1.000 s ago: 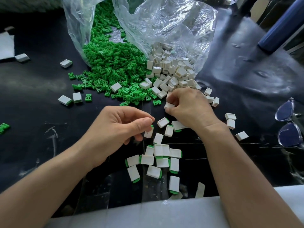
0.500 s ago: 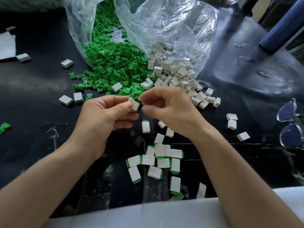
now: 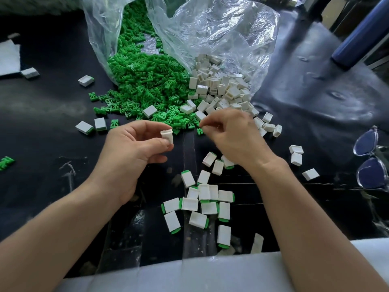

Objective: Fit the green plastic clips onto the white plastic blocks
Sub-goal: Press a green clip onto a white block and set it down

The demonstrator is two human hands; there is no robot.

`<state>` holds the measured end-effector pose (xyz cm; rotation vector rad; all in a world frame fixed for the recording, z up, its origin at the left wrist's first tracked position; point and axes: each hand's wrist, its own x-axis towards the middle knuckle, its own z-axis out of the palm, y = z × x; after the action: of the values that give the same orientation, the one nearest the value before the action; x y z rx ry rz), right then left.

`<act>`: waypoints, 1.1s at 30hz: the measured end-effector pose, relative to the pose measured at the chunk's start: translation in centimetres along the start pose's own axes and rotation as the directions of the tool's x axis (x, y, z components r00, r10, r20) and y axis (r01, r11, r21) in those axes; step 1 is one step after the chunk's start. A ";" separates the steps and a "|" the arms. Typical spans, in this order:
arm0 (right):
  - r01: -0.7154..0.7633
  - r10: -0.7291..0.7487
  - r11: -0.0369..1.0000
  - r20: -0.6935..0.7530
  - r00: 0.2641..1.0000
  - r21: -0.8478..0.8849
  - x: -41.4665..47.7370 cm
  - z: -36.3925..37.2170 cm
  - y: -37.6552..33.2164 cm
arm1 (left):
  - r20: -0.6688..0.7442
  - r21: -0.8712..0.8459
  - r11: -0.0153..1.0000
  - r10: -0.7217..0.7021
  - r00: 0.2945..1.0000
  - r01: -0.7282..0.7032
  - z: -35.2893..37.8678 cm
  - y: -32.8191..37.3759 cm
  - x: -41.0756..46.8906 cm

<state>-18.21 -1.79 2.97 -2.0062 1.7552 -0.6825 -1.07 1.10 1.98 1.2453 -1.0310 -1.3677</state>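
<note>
The left hand [image 3: 134, 148] has a white block [image 3: 167, 137] pinched between thumb and fingers, held up off the black table [image 3: 42, 106]. The right hand [image 3: 229, 135] is down at the near edge of the green clips [image 3: 147, 89], fingertips bunched together in a pinch, but honestly can't tell if there's actually a clip in there or not. The clips spill out of a clear plastic bag [image 3: 221, 32], and a heap of loose white blocks [image 3: 223, 89] sits right beside them on the right, touching the green pile. Closer to the person, between the two forearms, there's a cluster of finished blocks [image 3: 202, 203] lying flat with green showing at one end. A pair of glasses [image 3: 370, 161] sits off at the right edge of the table.
</note>
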 end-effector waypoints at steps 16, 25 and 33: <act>0.015 -0.005 0.977 0.047 0.999 -0.215 0.3 0.9 0.0 | 0.104 0.010 0.999 -0.036 0.994 0.035 0.2 0.1 -0.4; 0.026 -0.015 0.972 -0.051 0.999 0.235 -0.6 0.1 -1.4 | 0.063 0.031 0.999 -0.010 0.998 0.008 0.2 -0.1 -0.3; 0.012 -0.063 0.858 0.083 0.995 0.513 -0.8 0.4 -2.1 | 0.100 -0.003 0.999 -0.042 0.994 0.042 0.4 0.1 -0.4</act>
<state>-16.38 -0.67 3.81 -1.6708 1.3012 -0.9342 -1.41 1.51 2.24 1.2107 -1.0750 -1.4769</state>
